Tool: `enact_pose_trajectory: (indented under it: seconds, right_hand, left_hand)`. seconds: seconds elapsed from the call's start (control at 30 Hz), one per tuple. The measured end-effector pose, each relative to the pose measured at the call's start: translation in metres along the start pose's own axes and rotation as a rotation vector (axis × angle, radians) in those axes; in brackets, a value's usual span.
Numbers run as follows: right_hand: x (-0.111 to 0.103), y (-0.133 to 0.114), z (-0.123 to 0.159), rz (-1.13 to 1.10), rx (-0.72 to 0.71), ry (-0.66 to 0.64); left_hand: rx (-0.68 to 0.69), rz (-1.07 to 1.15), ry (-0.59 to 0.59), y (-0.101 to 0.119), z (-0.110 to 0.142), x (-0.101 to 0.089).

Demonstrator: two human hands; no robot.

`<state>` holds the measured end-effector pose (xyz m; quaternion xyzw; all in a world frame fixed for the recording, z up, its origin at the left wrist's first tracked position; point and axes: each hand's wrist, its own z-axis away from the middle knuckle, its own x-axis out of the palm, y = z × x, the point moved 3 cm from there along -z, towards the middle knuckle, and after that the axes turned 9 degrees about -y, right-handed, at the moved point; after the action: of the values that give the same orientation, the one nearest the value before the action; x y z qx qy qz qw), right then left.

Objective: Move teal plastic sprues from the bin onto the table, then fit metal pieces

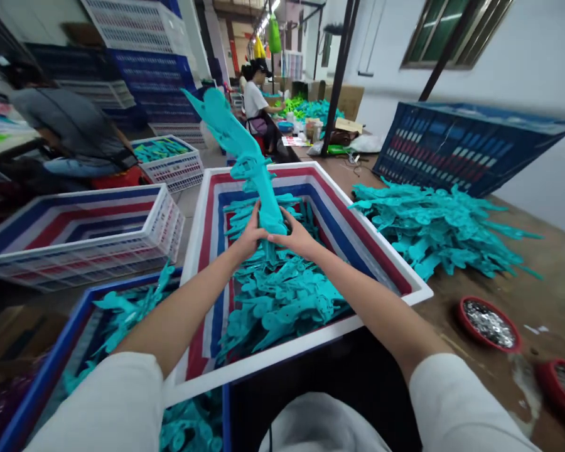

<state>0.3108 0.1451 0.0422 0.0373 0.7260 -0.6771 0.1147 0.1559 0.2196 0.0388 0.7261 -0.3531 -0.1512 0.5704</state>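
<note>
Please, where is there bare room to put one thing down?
Brown table, between the teal pile and the red bowls, rightward: bare except small scraps. The left lined crate looks free, its floor partly hidden. Crowded: the pile itself and the central crate.

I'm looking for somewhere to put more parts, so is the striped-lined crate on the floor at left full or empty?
It looks empty: bare striped lining shows inside the crate, though its near wall hides part of the bottom.

Turquoise pieces, crate lining — red, white, blue stripes, red bowls
</note>
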Motion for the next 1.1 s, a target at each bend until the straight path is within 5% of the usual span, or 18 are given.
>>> enact_pose_trajectory:
  seconds: [0.27, 0.57, 0.8, 1.0, 1.1]
  right_hand:
    - [0.032, 0.002, -0.009, 0.899, -0.018, 0.268]
    - [0.002, 0.008, 0.009, 0.761, -0.436, 0.000]
    - [0.004, 0.011, 0.005, 0.930, -0.479, 0.042]
    - [0.003, 0.012, 0.010, 0.951, -0.415, 0.147]
    - [0.005, 0.011, 0.008, 0.785, -0.379, 0.194]
  left_hand:
    - [0.023, -0.008, 0.387, -0.005, -0.007, -0.007]
    - [-0.082, 0.231, 0.130, 0.002, -0.009, -0.020]
    - [-0.136, 0.258, -0.046, -0.001, -0.002, -0.009]
    - [-0.210, 0.196, 0.019, -0.018, 0.005, 0.010]
    - [-0.217, 0.194, 0.051, -0.020, 0.002, 0.006]
